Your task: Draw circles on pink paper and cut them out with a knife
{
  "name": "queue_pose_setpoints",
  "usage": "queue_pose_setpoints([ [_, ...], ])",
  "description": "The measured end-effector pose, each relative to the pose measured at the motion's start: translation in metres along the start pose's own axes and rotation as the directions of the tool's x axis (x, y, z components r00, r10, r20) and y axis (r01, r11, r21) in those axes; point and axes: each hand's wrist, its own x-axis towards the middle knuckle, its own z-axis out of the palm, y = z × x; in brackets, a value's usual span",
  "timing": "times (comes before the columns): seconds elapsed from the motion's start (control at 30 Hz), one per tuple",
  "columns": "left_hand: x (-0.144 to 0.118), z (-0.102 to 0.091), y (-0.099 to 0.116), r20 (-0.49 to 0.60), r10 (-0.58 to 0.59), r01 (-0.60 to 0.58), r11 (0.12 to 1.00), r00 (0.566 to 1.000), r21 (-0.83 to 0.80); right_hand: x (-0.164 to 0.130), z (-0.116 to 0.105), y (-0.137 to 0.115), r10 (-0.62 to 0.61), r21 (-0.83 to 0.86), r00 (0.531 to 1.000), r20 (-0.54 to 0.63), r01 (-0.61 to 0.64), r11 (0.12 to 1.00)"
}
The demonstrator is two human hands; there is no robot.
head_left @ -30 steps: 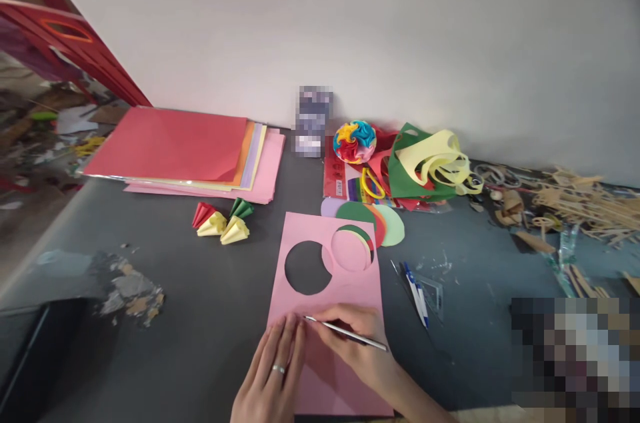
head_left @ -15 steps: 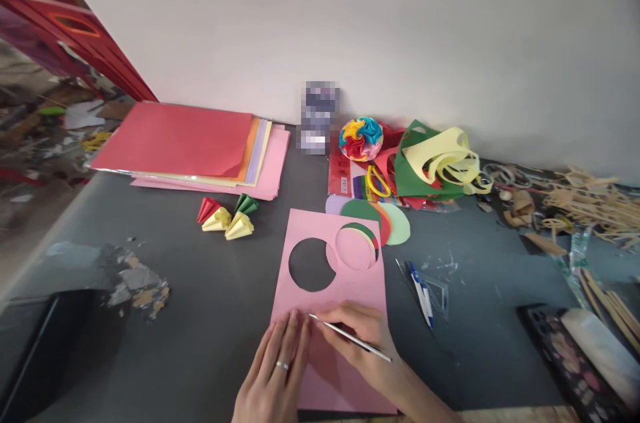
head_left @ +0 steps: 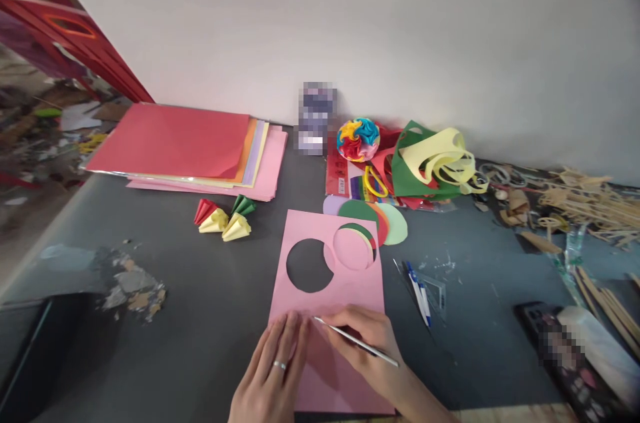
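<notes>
A sheet of pink paper (head_left: 305, 220) lies on the dark table with two round holes cut in its upper half. Fingers stretched out, my left hand (head_left: 273, 370) presses flat on the sheet's left side below the holes and wears a ring. My right hand (head_left: 367, 343) is closed on a thin pen-shaped tool (head_left: 370, 348), white along its shaft, whose tip meets the paper just beside my left fingertips. Pink, yellow, red and green paper circles (head_left: 354, 250) show at the right-hand hole. More discs, such as a pale green circle (head_left: 395, 223), fan out behind the sheet.
Coloured paper sheets (head_left: 175, 140) are stacked at the back left, with folded paper pieces (head_left: 235, 226) in front. Yellow-handled scissors (head_left: 374, 182) and cut scraps (head_left: 437, 156) lie at the back. To the right are pens (head_left: 419, 293), a set square (head_left: 437, 296) and a phone (head_left: 560, 343).
My right hand and the tool's tip have moved slightly right, away from my left fingertips. My left hand stays pressed on the paper. The whole view has shifted a little.
</notes>
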Motion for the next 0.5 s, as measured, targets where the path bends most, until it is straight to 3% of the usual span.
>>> queue_pose_setpoints([
  [0.23, 0.001, -0.001, 0.003, 0.023, -0.007, 0.008, 1.000, 1.000, -0.020, -0.005, 0.001, -0.002, 0.020, 0.008, 0.999, -0.028, -0.019, 1.000],
  [0.5, 0.003, -0.003, 0.002, 0.017, 0.015, -0.015, 1.000, 1.000, 0.007, -0.024, 0.013, -0.017, 0.188, -0.024, 0.966, -0.175, -0.195, 0.980],
])
